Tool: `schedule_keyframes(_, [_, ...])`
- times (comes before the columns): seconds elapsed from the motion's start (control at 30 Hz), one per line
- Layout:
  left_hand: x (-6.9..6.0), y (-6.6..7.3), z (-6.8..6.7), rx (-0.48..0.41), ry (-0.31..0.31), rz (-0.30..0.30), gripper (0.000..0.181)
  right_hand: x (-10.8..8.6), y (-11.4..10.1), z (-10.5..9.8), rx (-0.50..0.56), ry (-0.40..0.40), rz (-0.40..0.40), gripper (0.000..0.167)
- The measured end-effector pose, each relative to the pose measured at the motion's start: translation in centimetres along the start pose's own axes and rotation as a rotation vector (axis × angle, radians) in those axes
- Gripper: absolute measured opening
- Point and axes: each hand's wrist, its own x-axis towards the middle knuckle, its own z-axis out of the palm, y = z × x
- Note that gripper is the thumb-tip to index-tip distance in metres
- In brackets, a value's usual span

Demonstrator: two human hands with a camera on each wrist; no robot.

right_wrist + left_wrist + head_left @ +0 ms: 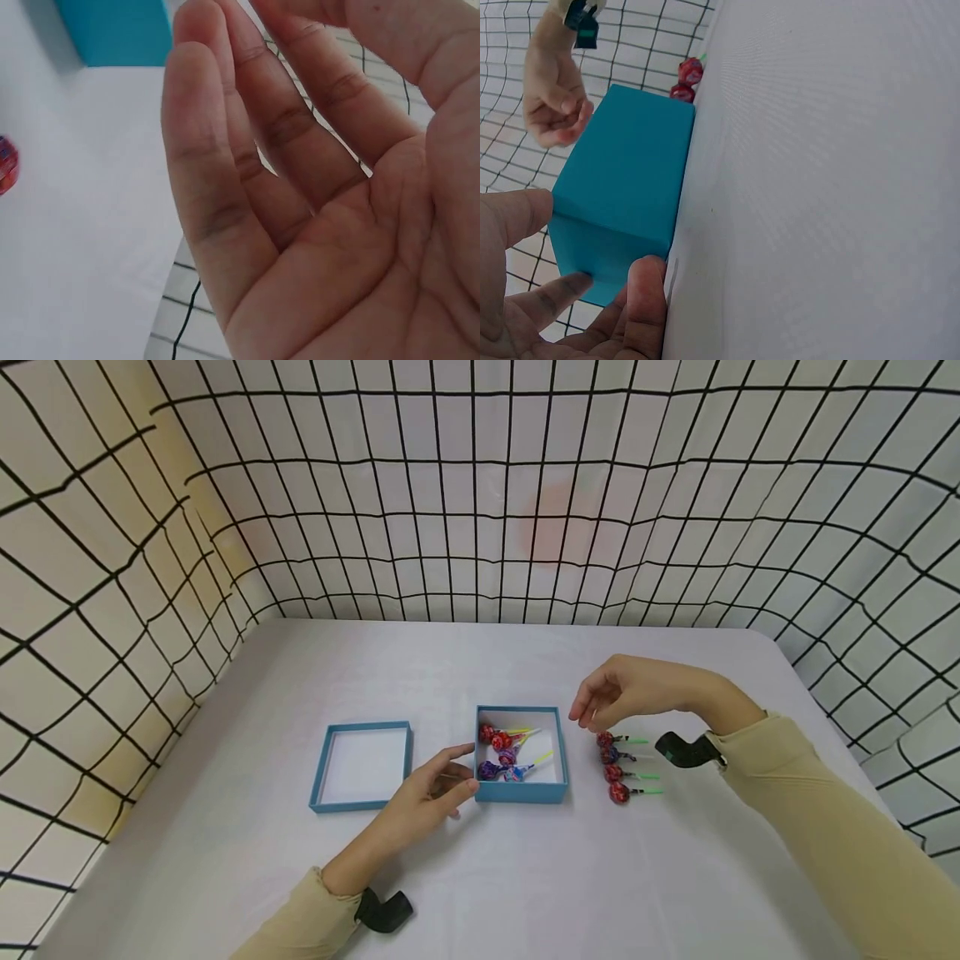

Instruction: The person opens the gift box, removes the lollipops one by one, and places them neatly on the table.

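Note:
A blue box [521, 792] with a white inside holds several wrapped lollipops [507, 757], gathered toward its left side. My left hand [427, 797] rests its fingertips on the box's left wall; the left wrist view shows the thumb and fingers spread against the blue side [630, 165]. Above the table, between the box and a column of lollipops [613, 772], hovers my right hand [637, 689], its fingers bent loosely with nothing between them. The right wrist view shows that palm [337, 247] bare, with a red lollipop [7, 163] at the left edge.
Left of the box lies a shallow blue-edged tray or lid [360, 768], white inside. A white cloth covers the table [525, 885]. Black grid netting [480, 463] stands behind and along both sides. Dark bands hang at both wrists.

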Motion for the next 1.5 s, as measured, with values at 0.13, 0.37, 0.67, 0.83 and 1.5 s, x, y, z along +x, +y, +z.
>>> schedule_keyframes(0.13, [0.0,0.0,0.0,0.002,0.001,0.003,0.059,1.8,-1.1,0.2,-0.049,-0.049,-0.026,0.018])
schedule_keyframes(0.37, [0.0,0.0,0.0,0.001,0.002,-0.001,0.058,4.4,-2.6,0.8,-0.087,-0.117,-0.058,0.016])
schedule_keyframes(0.67, [0.1,0.0,0.1,-0.001,-0.003,-0.001,0.058,7.0,-3.8,2.6,-0.168,-0.209,-0.062,0.019])
schedule_keyframes(0.83, [0.1,0.1,0.1,-0.004,-0.004,-0.008,0.059,7.8,-4.3,3.5,-0.237,-0.237,-0.031,0.022])
schedule_keyframes(1.5, [0.0,0.1,0.0,-0.001,-0.004,-0.002,0.059,8.8,-5.5,5.8,-0.516,-0.215,0.071,0.02])
